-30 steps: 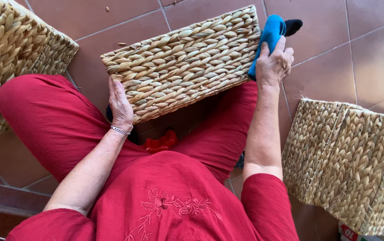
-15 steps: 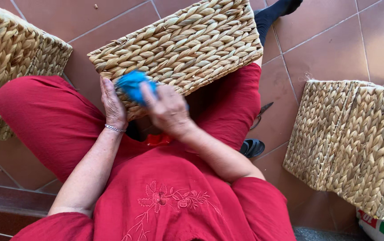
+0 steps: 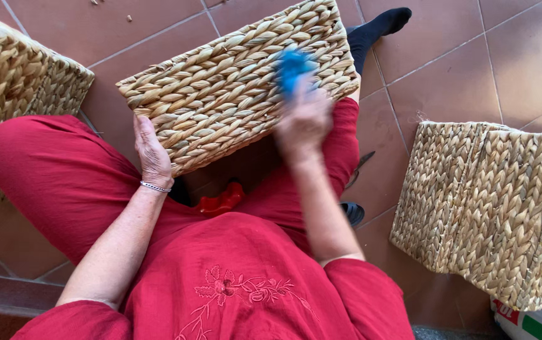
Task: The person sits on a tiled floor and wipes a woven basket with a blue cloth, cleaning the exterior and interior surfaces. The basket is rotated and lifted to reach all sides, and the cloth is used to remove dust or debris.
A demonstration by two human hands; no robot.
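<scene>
A woven straw basket (image 3: 220,88) rests across my lap, its flat side facing up. My left hand (image 3: 152,156) grips its near left edge and steadies it. My right hand (image 3: 304,119), blurred by motion, holds a blue cloth (image 3: 292,66) pressed on the basket's right part. I sit in red clothes, with a thin bracelet on my left wrist.
A second woven basket (image 3: 491,208) stands on the brown tiled floor at the right. A third woven basket (image 3: 13,82) is at the far left. A small red object (image 3: 220,201) lies under the basket between my legs. My black-socked foot (image 3: 378,25) reaches past the basket.
My right hand with the blue cloth swept from the basket's far right end to its left side, then back toward the right. The left hand has kept its hold.
</scene>
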